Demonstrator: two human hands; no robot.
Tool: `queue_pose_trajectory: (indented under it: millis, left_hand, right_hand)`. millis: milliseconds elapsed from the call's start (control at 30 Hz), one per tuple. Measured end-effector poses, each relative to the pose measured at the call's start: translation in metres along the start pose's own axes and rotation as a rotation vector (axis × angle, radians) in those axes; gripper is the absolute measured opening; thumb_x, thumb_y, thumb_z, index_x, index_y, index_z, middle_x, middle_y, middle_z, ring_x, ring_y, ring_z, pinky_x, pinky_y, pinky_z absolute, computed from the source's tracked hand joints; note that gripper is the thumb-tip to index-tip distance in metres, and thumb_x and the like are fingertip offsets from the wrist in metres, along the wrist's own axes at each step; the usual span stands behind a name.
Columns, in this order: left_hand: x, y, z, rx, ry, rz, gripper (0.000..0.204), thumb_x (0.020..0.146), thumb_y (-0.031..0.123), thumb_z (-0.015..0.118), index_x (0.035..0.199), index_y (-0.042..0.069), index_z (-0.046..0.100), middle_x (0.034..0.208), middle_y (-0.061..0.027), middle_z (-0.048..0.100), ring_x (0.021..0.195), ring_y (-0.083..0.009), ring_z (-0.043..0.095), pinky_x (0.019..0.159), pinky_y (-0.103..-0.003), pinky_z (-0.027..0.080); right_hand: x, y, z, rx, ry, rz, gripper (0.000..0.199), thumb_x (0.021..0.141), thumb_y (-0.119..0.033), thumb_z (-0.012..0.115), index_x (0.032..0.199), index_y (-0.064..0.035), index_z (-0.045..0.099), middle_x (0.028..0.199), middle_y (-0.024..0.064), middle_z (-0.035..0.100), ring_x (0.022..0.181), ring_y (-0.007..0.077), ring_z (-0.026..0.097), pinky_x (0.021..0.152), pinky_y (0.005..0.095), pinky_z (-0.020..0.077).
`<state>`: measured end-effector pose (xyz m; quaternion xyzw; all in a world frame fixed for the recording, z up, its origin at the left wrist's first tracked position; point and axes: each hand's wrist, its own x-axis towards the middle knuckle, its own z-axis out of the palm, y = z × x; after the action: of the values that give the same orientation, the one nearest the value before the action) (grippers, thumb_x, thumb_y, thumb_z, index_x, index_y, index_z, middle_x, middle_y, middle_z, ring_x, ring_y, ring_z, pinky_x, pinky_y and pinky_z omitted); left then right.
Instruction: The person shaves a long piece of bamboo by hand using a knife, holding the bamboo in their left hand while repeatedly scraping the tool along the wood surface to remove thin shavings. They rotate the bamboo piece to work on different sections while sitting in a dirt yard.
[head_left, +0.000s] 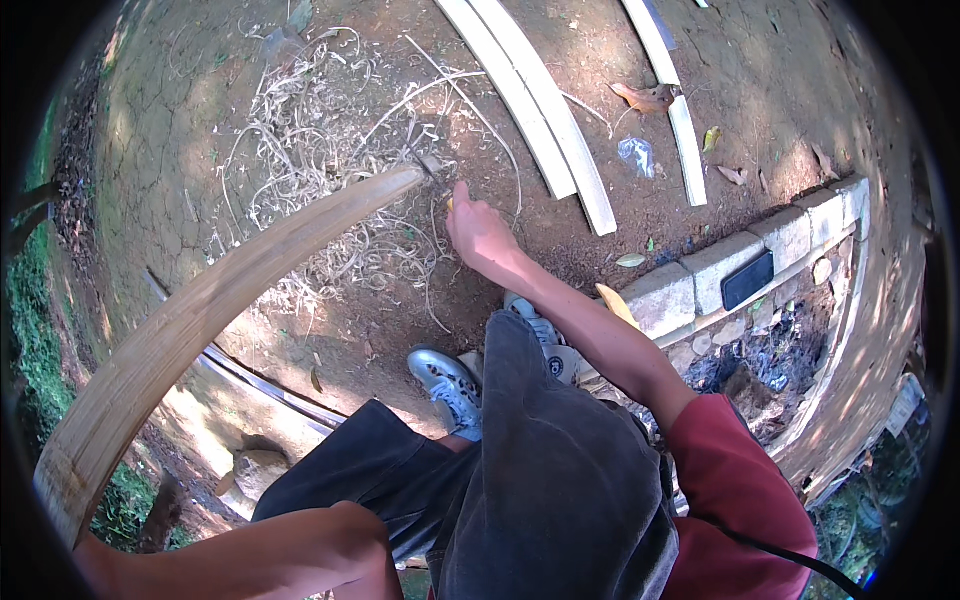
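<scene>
With twelve straight ahead, a red sleeve [730,470] fills four o'clock, and two silvery shoes [450,385] rest on the ground between six and seven. The left arm [250,555] reaches out to eight, where it meets the near end of a long, curved wooden plank [240,265]. The left hand is lost at the dark rim, so I cannot tell its grip. The plank slants up to eleven. At twelve, the right hand [482,230] is closed round the handle of a knife [430,168], its dark blade at the plank's far tip. Pale shavings [310,150] lie heaped toward ten and eleven. At three, a black phone [747,280] rests on a brick edging [665,303]. Farther out, two pale strips [535,105] lie side by side just past twelve; a clear wrapper [637,157] lies between one and two.
</scene>
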<state>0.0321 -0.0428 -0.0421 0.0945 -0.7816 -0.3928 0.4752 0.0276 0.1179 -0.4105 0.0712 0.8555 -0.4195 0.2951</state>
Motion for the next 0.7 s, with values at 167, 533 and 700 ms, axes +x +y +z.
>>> queue_pose_trajectory:
  millis: [167, 533, 700]
  left_hand:
    - [0.001, -0.002, -0.002, -0.002, 0.007, 0.000, 0.024, 0.092, 0.020, 0.025, 0.083, -0.003, 0.025, 0.081, -0.0209, 0.029, 0.071, -0.0275, 0.037, 0.063, -0.034, 0.035]
    - [0.001, 0.002, -0.005, -0.020, 0.006, 0.002, 0.024, 0.092, 0.020, 0.025, 0.080, -0.001, 0.025, 0.078, -0.0191, 0.029, 0.068, -0.0260, 0.036, 0.061, -0.033, 0.034]
    - [0.003, 0.003, -0.003, -0.035, 0.000, 0.013, 0.024, 0.092, 0.020, 0.025, 0.079, 0.000, 0.025, 0.077, -0.0184, 0.029, 0.066, -0.0253, 0.035, 0.060, -0.032, 0.033]
  right_hand:
    - [-0.017, -0.026, -0.026, 0.059, 0.002, -0.059, 0.021, 0.090, -0.006, 0.042, 0.105, 0.0088, 0.040, 0.077, 0.0314, 0.062, 0.076, 0.0476, 0.063, 0.070, 0.0540, 0.0496]
    - [-0.020, -0.025, -0.026, 0.221, 0.079, -0.096, 0.018, 0.092, -0.009, 0.043, 0.100, 0.0055, 0.036, 0.065, 0.0314, 0.058, 0.067, 0.0483, 0.061, 0.065, 0.0562, 0.0476]
    - [-0.011, -0.025, -0.016, 0.094, 0.108, -0.165, 0.021, 0.093, -0.010, 0.044, 0.102, 0.0070, 0.036, 0.063, 0.0301, 0.058, 0.062, 0.0459, 0.061, 0.060, 0.0533, 0.0476]
